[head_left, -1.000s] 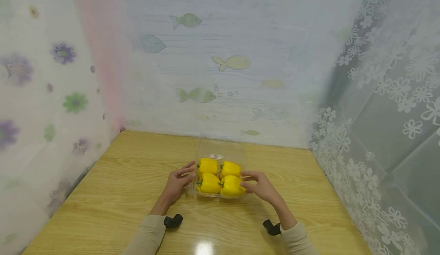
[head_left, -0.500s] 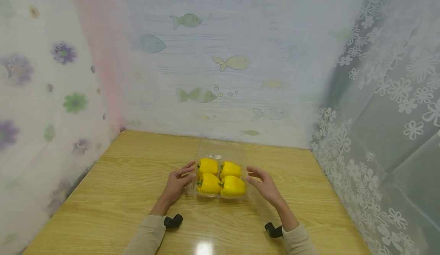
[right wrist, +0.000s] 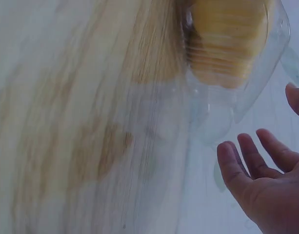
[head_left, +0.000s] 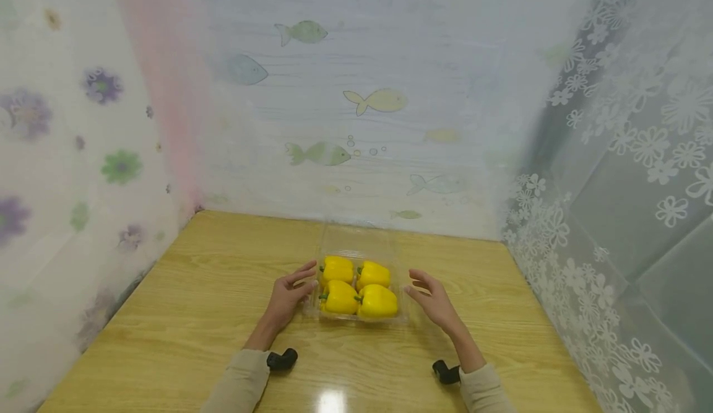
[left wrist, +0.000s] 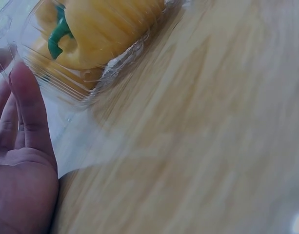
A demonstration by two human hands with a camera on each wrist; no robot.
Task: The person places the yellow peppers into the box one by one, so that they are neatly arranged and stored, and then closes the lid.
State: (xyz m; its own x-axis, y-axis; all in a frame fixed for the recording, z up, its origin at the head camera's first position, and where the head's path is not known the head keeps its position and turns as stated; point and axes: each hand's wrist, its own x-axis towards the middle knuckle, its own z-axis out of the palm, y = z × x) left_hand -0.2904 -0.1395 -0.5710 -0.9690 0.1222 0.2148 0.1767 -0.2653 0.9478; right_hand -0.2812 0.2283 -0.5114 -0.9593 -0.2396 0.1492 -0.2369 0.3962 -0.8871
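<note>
Several yellow bell peppers (head_left: pixel 377 301) with green stems lie in a clear plastic clamshell box (head_left: pixel 362 319), its lid (head_left: pixel 356 239) raised at the back. At the box's left side is my left hand (head_left: pixel 287 298); in the left wrist view its thumb and fingertips (left wrist: pixel 26 80) pinch the clear rim. My right hand (head_left: pixel 436 301) stands just off the box's right side, fingers spread and loosely bent, holding nothing. The right wrist view shows a gap between those fingers (right wrist: pixel 230 158) and the plastic. The left hand's far fingers are partly cut off in the left wrist view.
The box stands on a wood-grain table (head_left: pixel 223 264). Behind it rises a fish-print curtain (head_left: pixel 379 100), with flower-print sheets (head_left: pixel 117 165) along both sides. Black wrist cameras (head_left: pixel 282 359) sit at each sleeve end.
My right hand has drawn away to the right from the front right pepper, and its fingers have come off it. The left hand, box and peppers have stayed in place.
</note>
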